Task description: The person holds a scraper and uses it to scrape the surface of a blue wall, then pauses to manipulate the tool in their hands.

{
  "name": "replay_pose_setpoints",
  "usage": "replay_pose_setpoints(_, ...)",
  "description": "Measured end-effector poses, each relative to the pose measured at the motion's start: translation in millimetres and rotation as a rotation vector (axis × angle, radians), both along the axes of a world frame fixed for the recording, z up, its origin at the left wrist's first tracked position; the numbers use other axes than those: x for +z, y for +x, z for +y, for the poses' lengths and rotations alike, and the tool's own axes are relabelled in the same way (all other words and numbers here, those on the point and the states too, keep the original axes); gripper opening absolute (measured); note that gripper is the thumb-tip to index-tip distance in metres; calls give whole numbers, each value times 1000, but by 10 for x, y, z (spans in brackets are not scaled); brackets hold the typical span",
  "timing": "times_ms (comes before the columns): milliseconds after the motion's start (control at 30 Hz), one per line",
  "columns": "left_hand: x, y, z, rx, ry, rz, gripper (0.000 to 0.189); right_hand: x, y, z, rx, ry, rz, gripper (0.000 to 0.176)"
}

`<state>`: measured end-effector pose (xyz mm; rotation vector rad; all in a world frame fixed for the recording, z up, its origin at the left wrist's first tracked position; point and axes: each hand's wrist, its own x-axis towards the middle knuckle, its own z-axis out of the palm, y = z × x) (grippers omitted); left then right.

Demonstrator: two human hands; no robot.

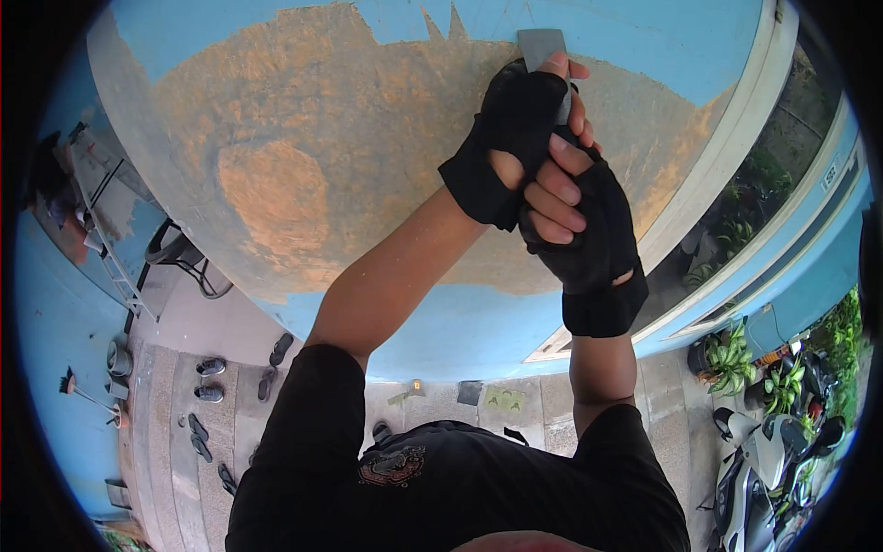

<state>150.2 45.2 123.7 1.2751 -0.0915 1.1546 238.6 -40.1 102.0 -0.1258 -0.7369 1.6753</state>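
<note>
A scraper [543,44] with a flat grey metal blade lies against the wall [386,156], its edge near the border where blue paint meets bare, scraped plaster. My left hand [524,115], in a black fingerless glove, is closed around the upper part of the scraper, with a finger along the blade. Just below it, my right hand [584,216], gloved alike, has its fingers curled into a grip at the lower end. The handle is mostly hidden by both hands. Jagged tongues of blue paint [418,18] remain above the bare patch.
To the right, a white frame [708,184] borders a dark window opening. A ladder [115,248] leans at the left, near a bicycle [189,262]. Shoes [210,394] and sandals sit on the floor. Potted plants [727,363] and a motorbike [759,469] stand at lower right.
</note>
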Motion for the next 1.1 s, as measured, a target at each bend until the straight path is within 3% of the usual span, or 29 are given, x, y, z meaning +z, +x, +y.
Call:
replay_pose_setpoints(167, 10, -42, -25, 50, 33, 53, 44, 6, -19, -19, -15, 29, -38, 17)
replay_pose_setpoints(267, 61, -26, 0, -17, 27, -22, 44, 71, -31, 5, 13, 17, 8, 11)
replay_pose_setpoints(600, 43, -155, 4, -80, 4, 89, 40, -24, -220, -47, -79, 53, 30, 13)
replay_pose_setpoints(1100, 119, -256, 0, -74, 17, 164, 43, -72, -263, 37, 7, 89, 129, 13)
